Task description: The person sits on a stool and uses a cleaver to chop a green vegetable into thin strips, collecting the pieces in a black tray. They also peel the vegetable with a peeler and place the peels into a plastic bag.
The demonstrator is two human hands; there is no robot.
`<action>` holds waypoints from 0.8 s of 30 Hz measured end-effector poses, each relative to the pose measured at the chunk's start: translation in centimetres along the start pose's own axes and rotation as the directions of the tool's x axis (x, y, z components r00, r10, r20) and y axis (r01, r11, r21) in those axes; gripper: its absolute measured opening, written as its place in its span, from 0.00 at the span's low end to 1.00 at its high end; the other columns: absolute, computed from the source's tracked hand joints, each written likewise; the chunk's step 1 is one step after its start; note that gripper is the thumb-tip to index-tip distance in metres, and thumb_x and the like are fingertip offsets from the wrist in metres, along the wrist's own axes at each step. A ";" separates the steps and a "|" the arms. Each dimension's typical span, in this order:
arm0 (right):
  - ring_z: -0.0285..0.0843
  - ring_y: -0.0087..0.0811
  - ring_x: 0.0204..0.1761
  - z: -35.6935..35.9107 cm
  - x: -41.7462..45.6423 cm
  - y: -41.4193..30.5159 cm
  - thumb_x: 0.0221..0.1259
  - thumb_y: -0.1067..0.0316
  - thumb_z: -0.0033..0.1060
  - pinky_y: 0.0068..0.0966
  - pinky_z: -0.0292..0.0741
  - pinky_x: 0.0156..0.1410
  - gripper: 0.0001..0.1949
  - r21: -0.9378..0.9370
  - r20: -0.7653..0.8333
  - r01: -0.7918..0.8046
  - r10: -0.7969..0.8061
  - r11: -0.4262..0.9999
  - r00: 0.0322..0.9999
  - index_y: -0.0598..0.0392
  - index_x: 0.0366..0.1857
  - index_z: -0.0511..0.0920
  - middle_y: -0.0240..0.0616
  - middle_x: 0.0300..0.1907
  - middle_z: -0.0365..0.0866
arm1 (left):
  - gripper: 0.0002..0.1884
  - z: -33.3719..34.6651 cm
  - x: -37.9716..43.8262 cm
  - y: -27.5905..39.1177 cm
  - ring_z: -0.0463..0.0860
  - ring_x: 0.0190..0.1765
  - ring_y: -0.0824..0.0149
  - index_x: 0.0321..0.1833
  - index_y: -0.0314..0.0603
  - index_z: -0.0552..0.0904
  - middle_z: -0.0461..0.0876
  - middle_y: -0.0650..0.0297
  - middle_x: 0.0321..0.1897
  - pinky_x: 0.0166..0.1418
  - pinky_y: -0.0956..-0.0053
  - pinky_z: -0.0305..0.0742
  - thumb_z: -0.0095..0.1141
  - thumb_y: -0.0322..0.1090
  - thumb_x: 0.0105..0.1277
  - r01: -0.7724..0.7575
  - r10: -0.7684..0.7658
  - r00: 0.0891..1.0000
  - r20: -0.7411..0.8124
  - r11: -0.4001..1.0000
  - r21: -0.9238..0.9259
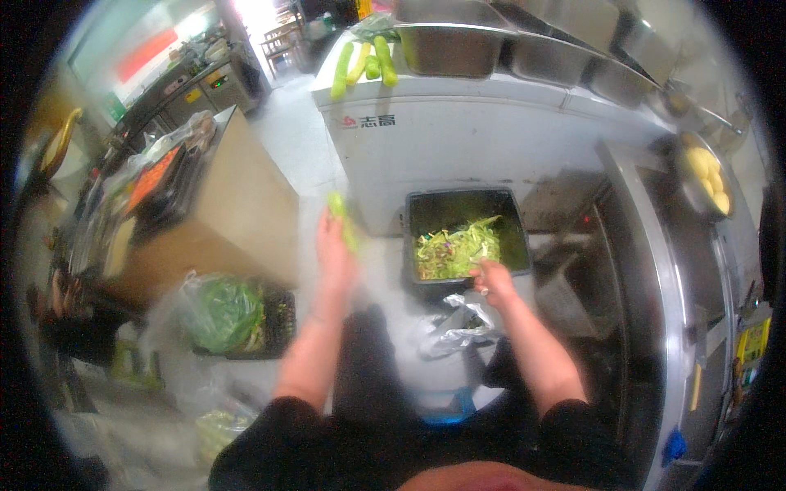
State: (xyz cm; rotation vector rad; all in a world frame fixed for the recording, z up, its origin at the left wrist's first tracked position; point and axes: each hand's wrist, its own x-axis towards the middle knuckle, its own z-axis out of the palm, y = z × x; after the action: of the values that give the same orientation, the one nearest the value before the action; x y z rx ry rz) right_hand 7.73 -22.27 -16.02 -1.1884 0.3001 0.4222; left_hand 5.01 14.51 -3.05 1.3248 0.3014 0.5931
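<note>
My left hand (336,248) grips a pale green vegetable stem (349,232), blurred by motion and apparently a peeled celtuce. It is above the floor, left of a black plastic bin (522,245). Green peelings (457,248) and other scraps cover the bottom of that bin. At the bin's near right rim, my right hand (494,282) has its fingers closed around a small slim tool (481,260), whose kind is too blurred to tell. Several peeled green stems (371,66) lie on the white top of a chest freezer (466,135) in front of me.
A cardboard box (245,196) stands left, near a bagged green leafy vegetable (224,313) in a dark crate (284,325). A white plastic bag (460,325) lies below the bin. Steel counter (654,245) runs along the right, with a bowl of yellowish vegetables (709,175). Another person's hand (64,291) is far left.
</note>
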 end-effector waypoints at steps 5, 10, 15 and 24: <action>0.71 0.27 0.20 2.7 -2.5 -2.9 0.78 0.59 0.52 0.26 0.70 0.23 0.12 0.069 -0.100 -0.028 0.035 0.997 0.994 0.58 0.45 0.76 0.42 0.34 0.83 | 0.26 1.0 6.5 9.6 0.81 0.55 0.67 0.74 0.36 0.70 0.81 0.54 0.59 0.56 0.72 0.77 0.56 0.33 0.75 -0.195 0.195 0.981 -0.011 0.981 0.003; 0.68 0.23 0.19 3.9 -2.2 -4.4 0.77 0.61 0.55 0.23 0.68 0.21 0.10 -0.165 -0.033 0.058 -0.065 0.984 0.997 0.57 0.48 0.75 0.39 0.34 0.82 | 0.23 6.7 16.8 15.2 0.83 0.48 0.67 0.67 0.33 0.77 0.85 0.57 0.51 0.52 0.73 0.78 0.60 0.37 0.73 -0.277 0.275 0.960 0.044 0.926 0.257; 0.69 0.23 0.18 6.0 -4.2 -7.5 0.78 0.59 0.52 0.24 0.67 0.20 0.12 -0.373 -0.070 0.100 -0.136 0.922 0.988 0.56 0.48 0.75 0.38 0.33 0.82 | 0.25 13.1 25.1 17.0 0.86 0.56 0.54 0.63 0.35 0.81 0.87 0.48 0.53 0.60 0.64 0.78 0.62 0.42 0.67 -0.265 0.272 0.960 0.062 0.818 0.511; 0.70 0.20 0.19 4.6 -3.8 -7.2 0.78 0.56 0.52 0.22 0.68 0.23 0.12 -0.590 0.015 0.314 -0.378 0.744 0.926 0.54 0.44 0.78 0.32 0.31 0.82 | 0.27 14.7 33.1 13.5 0.84 0.56 0.40 0.60 0.35 0.82 0.84 0.39 0.53 0.60 0.52 0.78 0.46 0.53 0.74 -0.552 0.251 0.831 0.496 0.269 0.789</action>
State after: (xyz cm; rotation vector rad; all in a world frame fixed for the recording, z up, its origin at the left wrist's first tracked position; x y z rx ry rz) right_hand 7.79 -20.75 -6.76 -1.8432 0.0220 0.1136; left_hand 36.69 22.87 17.55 2.6580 -0.0009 0.6789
